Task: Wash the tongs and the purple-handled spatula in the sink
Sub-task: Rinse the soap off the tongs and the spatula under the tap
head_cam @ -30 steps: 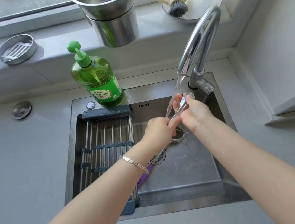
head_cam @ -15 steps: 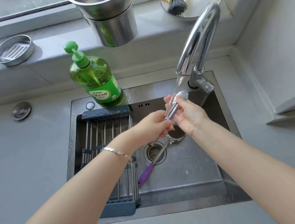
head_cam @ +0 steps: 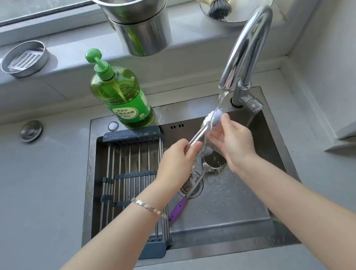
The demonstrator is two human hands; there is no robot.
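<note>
My left hand (head_cam: 176, 160) grips the metal tongs (head_cam: 203, 130) by their lower part and holds them slanted up to the right. Their pale tips (head_cam: 215, 116) sit in the water running from the faucet (head_cam: 249, 44). My right hand (head_cam: 234, 138) is beside the tips, fingers spread and touching the upper tongs. The purple-handled spatula (head_cam: 192, 191) lies on the sink (head_cam: 226, 216) floor, its metal head near my right wrist and its purple handle (head_cam: 177, 209) pointing down-left over the drain.
A roll-up drying rack (head_cam: 128, 178) covers the sink's left part. A green soap bottle (head_cam: 121, 96) stands on the sink's back rim. On the sill are stacked steel pots (head_cam: 139, 21), a round steel dish (head_cam: 24, 59) and a brush (head_cam: 218, 6). Grey counter surrounds the sink.
My left hand slid down the tongs toward me while the tips rose higher into the stream. My right hand opened and moved up beside the tips.
</note>
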